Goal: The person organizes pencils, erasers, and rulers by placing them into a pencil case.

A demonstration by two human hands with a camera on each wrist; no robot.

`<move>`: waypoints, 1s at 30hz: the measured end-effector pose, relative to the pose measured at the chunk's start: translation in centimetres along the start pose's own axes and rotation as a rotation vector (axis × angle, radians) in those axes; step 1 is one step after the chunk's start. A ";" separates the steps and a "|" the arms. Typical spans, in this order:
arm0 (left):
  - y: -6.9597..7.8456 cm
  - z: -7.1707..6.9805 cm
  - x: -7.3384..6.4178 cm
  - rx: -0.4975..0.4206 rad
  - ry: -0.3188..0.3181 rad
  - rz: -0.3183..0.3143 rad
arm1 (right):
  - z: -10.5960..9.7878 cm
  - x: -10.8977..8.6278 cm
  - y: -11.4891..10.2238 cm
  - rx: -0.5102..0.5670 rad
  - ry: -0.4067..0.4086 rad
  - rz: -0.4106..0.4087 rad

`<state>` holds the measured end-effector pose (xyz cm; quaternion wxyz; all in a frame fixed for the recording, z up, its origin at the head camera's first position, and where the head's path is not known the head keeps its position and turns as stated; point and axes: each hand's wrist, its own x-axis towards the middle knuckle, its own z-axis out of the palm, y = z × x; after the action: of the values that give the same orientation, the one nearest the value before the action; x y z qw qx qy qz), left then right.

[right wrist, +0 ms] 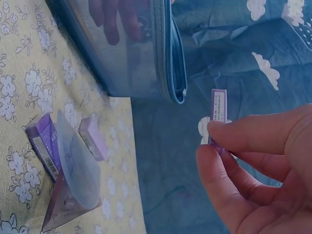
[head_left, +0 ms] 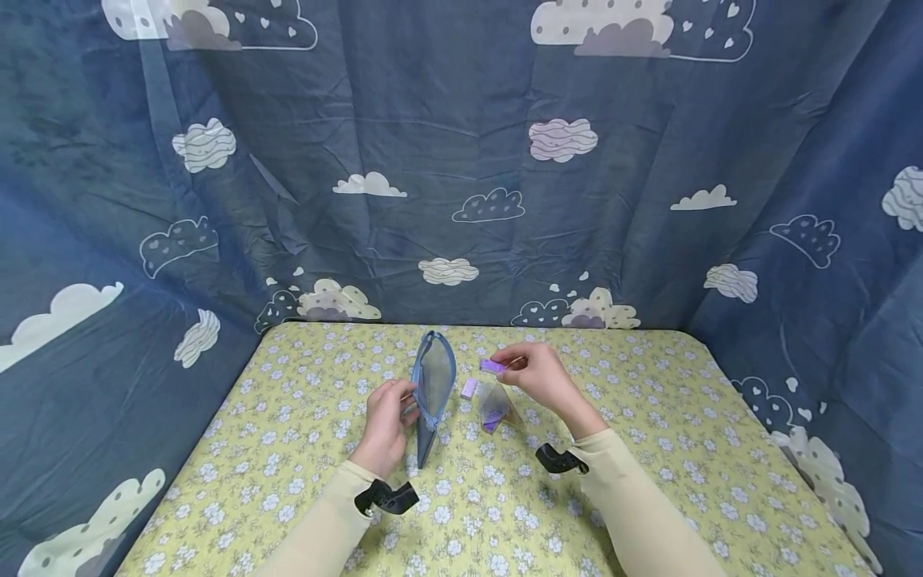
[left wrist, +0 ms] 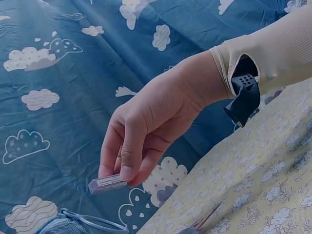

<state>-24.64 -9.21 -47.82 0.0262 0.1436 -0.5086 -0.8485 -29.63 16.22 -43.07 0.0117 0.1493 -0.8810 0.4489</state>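
Small purple box: the held box point(right wrist: 219, 105) is off the table cover, to the right of the pouch and apart from it; the grip at one end leaves part of the printed side uncovered.
Right hand: this hand point(head_left: 539, 374) pinches the box between thumb and fingers; the wrist bends downward and the fingertips point toward the pouch, a pose that apparently suits handling so slight an object.
Blue zippered pouch: the see-through pouch point(head_left: 436, 373) stands with its mouth upward and gaping, probably so that its inside can be reached.
Left hand: this hand point(head_left: 385, 425) grips the pouch at its left side, fingers curled and showing through the wall in the right wrist view; the hold seems to steady it.
Lilac box: a paler box point(right wrist: 92, 136) rests on the cover near the pouch.
Translucent piece: a cloudy, rounded piece point(right wrist: 78, 165) leans beside a second purple box point(right wrist: 44, 146); its nature is unclear.
Table cover: yellow floral cloth point(head_left: 288, 465).
Backdrop: blue cloud-print curtain point(head_left: 433, 120).
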 end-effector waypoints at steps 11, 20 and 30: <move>0.1 -0.1 -0.2 0.002 0.001 -0.021 | 0.0 0.2 -1.4 -0.021 -0.027 0.000; 0.2 -0.5 -0.1 0.020 0.008 -0.030 | 0.5 0.7 -2.7 -0.102 -0.059 -0.062; 0.1 -0.4 0.0 0.028 0.000 -0.015 | 1.2 1.0 -4.1 -0.201 -0.070 -0.179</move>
<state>-24.50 -9.58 -47.90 0.0176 0.1476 -0.5194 -0.8415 -29.30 12.74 -40.40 0.0357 0.2408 -0.9045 0.3502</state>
